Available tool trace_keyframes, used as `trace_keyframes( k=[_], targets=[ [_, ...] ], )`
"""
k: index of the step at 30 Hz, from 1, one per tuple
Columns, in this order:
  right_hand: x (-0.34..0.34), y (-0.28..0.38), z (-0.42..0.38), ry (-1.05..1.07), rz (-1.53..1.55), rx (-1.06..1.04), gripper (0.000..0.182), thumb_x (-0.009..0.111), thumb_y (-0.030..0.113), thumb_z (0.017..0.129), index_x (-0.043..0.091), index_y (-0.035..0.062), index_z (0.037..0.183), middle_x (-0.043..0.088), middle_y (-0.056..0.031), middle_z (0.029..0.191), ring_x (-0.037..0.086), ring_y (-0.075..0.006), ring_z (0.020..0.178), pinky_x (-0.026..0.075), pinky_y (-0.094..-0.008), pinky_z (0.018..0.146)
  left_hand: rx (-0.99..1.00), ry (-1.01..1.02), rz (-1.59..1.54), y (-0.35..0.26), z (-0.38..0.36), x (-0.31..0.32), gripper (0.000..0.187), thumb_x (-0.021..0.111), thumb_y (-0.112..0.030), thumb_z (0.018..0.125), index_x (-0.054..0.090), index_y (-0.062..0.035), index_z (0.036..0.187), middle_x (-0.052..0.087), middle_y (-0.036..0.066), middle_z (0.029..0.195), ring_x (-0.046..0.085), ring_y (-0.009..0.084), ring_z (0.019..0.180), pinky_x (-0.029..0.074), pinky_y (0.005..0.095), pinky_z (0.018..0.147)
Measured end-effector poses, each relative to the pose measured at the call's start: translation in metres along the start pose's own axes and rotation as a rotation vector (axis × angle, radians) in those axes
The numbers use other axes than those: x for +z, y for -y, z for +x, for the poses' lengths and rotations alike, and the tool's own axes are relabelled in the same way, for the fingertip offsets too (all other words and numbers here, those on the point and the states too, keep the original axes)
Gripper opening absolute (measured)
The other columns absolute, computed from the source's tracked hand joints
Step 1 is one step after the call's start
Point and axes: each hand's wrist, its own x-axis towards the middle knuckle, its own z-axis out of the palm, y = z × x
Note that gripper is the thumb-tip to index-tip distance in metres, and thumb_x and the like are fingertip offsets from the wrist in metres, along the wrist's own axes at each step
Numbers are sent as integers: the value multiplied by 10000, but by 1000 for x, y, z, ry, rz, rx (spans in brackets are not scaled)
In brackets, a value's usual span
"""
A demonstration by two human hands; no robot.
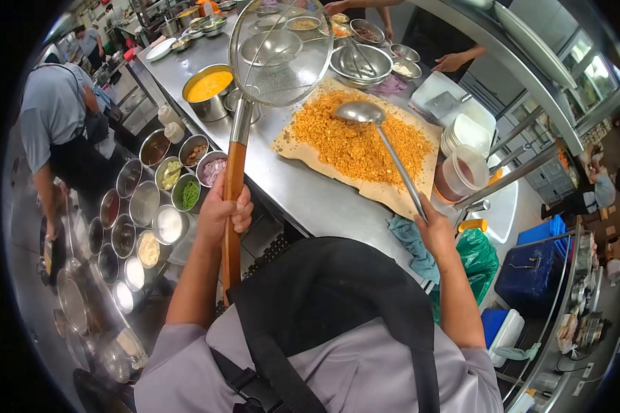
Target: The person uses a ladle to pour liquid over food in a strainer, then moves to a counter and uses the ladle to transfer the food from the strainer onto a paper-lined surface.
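Note:
My left hand (231,210) is closed around the wooden handle of a large round mesh strainer (282,58), held upright with its mesh over the steel counter. In my right hand (436,230) is the long handle of a metal ladle (362,111). The ladle's bowl rests at or just above a spread heap of orange-brown fried crumbs (344,148); contact is hard to judge. Under the crumbs lies a sheet of brown paper (386,196) on the counter (269,186). Nothing visible clings to the strainer mesh.
A pot of yellow liquid (209,85) stands left of the paper. Several steel ingredient containers (145,203) line the left side. At right are a plastic tub (461,172), stacked white containers (466,134) and a blue cloth (413,244). Co-workers (62,117) stand at left and across the counter.

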Motion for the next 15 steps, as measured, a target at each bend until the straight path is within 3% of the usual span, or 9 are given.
trace_keyframes(
  k=[11, 13, 15],
  targets=[
    [23, 18, 49, 27, -2, 119, 587, 674, 213, 905, 528, 167, 1472, 701, -290, 1025, 688, -444, 961, 534, -512, 862, -37, 38, -42, -15, 11, -24, 836, 534, 107, 745, 298, -146, 1505, 506, 69, 844, 457, 127, 506, 414, 268, 405],
    [36, 14, 76, 25, -33, 52, 590, 671, 226, 908, 526, 171, 1477, 702, -284, 1033, 687, -441, 977, 531, -509, 877, -49, 35, -52, -18, 10, -27, 850, 537, 105, 744, 287, -150, 1515, 505, 70, 844, 456, 127, 504, 413, 269, 403],
    [29, 18, 79, 109, 34, 162, 583, 669, 237, 909, 530, 168, 1471, 702, -279, 1052, 684, -439, 993, 534, -503, 880, -59, 37, -61, -23, 11, -31, 864, 541, 103, 743, 276, -155, 1524, 504, 71, 843, 456, 128, 503, 412, 271, 402]
  ],
)
